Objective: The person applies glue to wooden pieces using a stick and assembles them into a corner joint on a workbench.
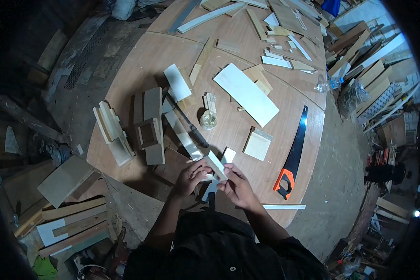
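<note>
Near the table's front edge, a small pale wooden piece (216, 165) is held between my two hands. My left hand (191, 178) is closed on its left side, and the fingers of my right hand (237, 186) pinch its lower right end. Just beyond it lies a small white-faced block (228, 155). A long thin tool with a black handle (198, 136) lies to the left, slanting toward my hands over a pale strip of wood (184, 135). Farther back stands a small round jar (208, 120) with pale contents, beside several short wooden sticks (210, 101).
A handsaw (294, 154) with an orange-and-black handle lies on the right. A white board (246, 94) and a square wooden piece (258, 144) are nearer the middle. Stacked wood pieces (149, 126) stand left; offcuts (280, 53) and a plastic bottle (335, 83) are at the far right.
</note>
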A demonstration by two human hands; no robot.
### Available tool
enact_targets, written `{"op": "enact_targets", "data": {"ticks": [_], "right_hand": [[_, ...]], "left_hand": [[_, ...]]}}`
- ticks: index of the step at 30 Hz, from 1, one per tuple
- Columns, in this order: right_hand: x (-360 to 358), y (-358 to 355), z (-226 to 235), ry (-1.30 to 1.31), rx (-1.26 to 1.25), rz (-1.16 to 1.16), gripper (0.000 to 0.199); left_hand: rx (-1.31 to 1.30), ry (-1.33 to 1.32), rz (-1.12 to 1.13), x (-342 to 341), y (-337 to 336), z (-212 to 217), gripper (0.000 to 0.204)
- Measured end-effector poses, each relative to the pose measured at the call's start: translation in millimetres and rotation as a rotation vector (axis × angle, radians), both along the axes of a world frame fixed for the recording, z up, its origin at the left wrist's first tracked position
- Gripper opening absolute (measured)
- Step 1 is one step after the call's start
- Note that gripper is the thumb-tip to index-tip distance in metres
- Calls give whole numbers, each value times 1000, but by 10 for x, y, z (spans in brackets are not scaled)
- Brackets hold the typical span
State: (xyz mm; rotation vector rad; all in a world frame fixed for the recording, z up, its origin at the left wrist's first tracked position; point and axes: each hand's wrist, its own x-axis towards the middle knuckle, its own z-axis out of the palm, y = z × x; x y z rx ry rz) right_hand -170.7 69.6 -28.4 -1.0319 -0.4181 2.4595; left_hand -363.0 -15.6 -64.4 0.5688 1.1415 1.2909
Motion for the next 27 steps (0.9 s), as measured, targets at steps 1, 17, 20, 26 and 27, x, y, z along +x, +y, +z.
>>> {"op": "enact_targets", "data": {"ticks": [1,17,20,26,27], "right_hand": [[-89,-26,92,3,-81,47,20],[-877,1564,-327,-962,1747,386,35],[-911,1700,-450,-907,1811,548,35],[-991,1724,-419,-969,1903,611,14],[-1014,1717,-402,-971,1938,608,15]], "left_hand": [[118,-10,25,-20,-11,41,42],[13,-195,385,-518,-207,245,48],[-39,-66,350,-527,-199,259,46],[-114,152,336,-553,-210,138,42],[-103,60,351,-557,-212,98,39]]}}
